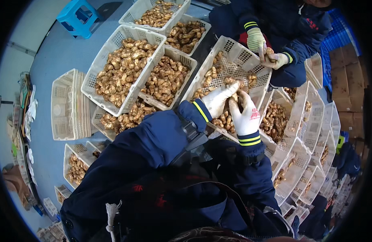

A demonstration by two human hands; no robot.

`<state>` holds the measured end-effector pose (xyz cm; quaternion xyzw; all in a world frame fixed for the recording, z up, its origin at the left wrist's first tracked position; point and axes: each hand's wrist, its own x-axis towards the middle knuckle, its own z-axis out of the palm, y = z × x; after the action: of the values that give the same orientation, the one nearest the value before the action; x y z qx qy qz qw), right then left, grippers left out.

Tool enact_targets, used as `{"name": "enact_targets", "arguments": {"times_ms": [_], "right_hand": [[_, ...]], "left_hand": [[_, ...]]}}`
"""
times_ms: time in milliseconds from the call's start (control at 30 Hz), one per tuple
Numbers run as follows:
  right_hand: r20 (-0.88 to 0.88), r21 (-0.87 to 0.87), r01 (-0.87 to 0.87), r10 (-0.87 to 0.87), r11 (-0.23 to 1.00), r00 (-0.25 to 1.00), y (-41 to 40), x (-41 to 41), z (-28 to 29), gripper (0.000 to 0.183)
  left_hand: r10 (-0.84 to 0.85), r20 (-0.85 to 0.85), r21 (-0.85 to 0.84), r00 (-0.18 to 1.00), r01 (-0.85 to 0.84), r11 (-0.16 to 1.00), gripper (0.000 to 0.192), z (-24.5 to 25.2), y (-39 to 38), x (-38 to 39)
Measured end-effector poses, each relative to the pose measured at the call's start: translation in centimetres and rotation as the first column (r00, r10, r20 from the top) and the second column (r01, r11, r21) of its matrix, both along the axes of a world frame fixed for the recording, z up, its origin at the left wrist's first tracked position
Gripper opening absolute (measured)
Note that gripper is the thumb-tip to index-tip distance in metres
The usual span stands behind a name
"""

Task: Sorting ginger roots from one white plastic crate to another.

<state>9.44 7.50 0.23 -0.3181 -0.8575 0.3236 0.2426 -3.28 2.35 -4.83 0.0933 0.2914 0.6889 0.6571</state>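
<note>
Both my hands wear white knit gloves and meet above a white perforated plastic crate point(201, 73). My left hand point(217, 99) and my right hand point(246, 113) grip a brown knobbly tuber point(234, 96) between their fingers. Another tuber point(231, 81) shows just past the left fingertips; whether it is held too I cannot tell. Under my hands, more tubers point(224, 121) lie at the crate's near end. Further loose ones point(212, 72) rest along its left side, and the mesh floor shows between. My fingers hide part of the crate's middle.
Across the crate a co-worker's gloved hands point(273, 59) hold a tuber. To the left stand a heaped crate point(125, 72), a lower filled crate point(167, 78) and stacked crates point(65, 106). More crates point(307, 115) crowd the right. A blue plastic stool point(78, 18) stands far left.
</note>
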Motion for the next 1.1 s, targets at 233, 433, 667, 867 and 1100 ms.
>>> {"name": "enact_targets", "arguments": {"times_ms": [233,433,667,867,1100], "right_hand": [[-0.217,-0.366,0.15,-0.241,0.919,0.946,0.8,0.2,1.3,0.032],[-0.248,-0.209,0.057,-0.109,0.976,0.962,0.6,-0.1,-0.3,0.035],[-0.206,-0.146,-0.033,0.002,0.989,0.978,1.2,-0.5,-1.1,0.039],[-0.186,-0.093,0.014,-0.031,0.996,0.982,1.3,-0.1,-1.8,0.032],[-0.001,-0.059,-0.073,0.073,0.996,0.997,1.1,0.7,-0.2,0.033]], "left_hand": [[0.044,-0.021,0.192,0.999,-0.039,0.981,0.032,3.0,-0.7,0.4],[0.178,-0.109,0.116,0.978,-0.166,0.979,0.028,1.7,-0.2,-0.4],[0.248,-0.457,0.188,0.854,-0.18,0.966,0.026,-0.8,-0.9,-1.8],[0.106,-0.406,0.12,0.908,-0.061,0.991,0.037,-8.2,0.3,-3.9],[0.19,0.036,0.101,0.981,-0.193,0.976,0.031,-2.0,-1.3,-2.8]]}}
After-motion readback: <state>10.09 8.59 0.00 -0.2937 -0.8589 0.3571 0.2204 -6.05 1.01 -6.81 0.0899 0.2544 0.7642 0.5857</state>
